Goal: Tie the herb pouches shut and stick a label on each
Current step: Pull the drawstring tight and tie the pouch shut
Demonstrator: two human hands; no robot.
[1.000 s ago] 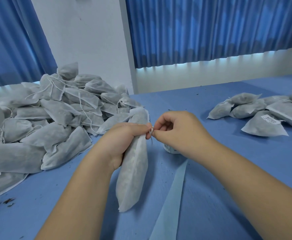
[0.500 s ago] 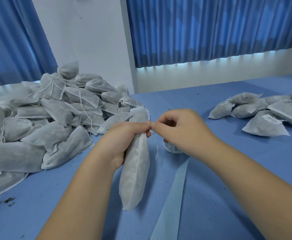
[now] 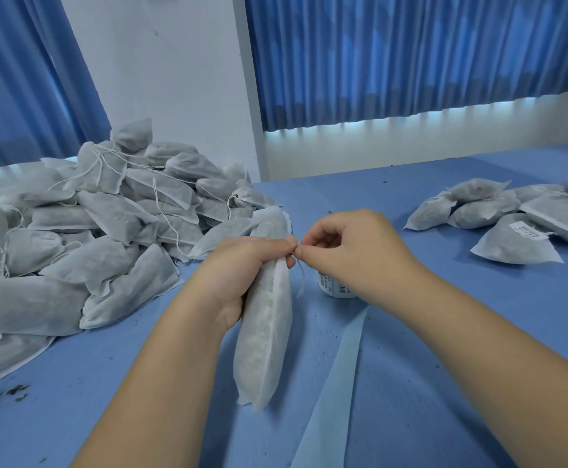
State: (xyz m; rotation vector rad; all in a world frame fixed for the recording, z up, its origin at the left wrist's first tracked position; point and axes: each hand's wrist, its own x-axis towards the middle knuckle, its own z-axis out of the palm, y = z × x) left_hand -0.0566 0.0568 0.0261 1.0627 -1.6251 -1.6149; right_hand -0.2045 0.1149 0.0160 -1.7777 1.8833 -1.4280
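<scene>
Gripping the herb pouch (image 3: 265,332) near its neck, the left hand (image 3: 242,268) holds it approx. upright, bottom end low over the blue table (image 3: 461,332) (contact cannot be told). The right hand (image 3: 350,255) pinches the white drawstring (image 3: 300,282) at the pouch mouth, thumb & forefinger closed on it; the loose end hangs beside the pouch. A label roll (image 3: 334,289) sits just behind the right wrist, w/ a pale backing strip (image 3: 336,383) trailing from it. A pile of pouches (image 3: 90,231) lies at left, labelled pouches (image 3: 515,239) at right.
</scene>
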